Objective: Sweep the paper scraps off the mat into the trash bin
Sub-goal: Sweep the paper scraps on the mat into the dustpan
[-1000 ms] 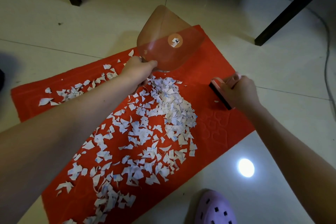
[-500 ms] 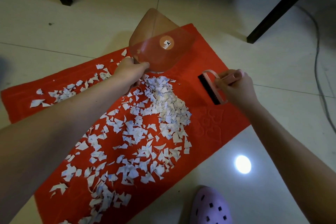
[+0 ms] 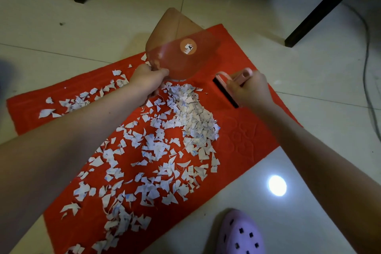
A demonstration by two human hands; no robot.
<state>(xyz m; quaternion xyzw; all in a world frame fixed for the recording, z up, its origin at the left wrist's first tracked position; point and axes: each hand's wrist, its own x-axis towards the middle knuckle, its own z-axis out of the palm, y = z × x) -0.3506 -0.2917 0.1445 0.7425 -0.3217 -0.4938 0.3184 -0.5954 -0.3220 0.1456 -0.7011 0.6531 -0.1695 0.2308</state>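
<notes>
While your left hand (image 3: 147,80) grips the dustpan (image 3: 185,55) rim and your right hand (image 3: 249,90) the brush (image 3: 223,90) handle, the mid-frame scraps (image 3: 191,113) look featherlight; sweep gently.

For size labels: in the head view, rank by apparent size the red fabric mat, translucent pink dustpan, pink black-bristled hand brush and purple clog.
1. red fabric mat
2. translucent pink dustpan
3. purple clog and pink black-bristled hand brush: unranked; clog nearer and cropped, brush partly hidden by the right hand.
</notes>
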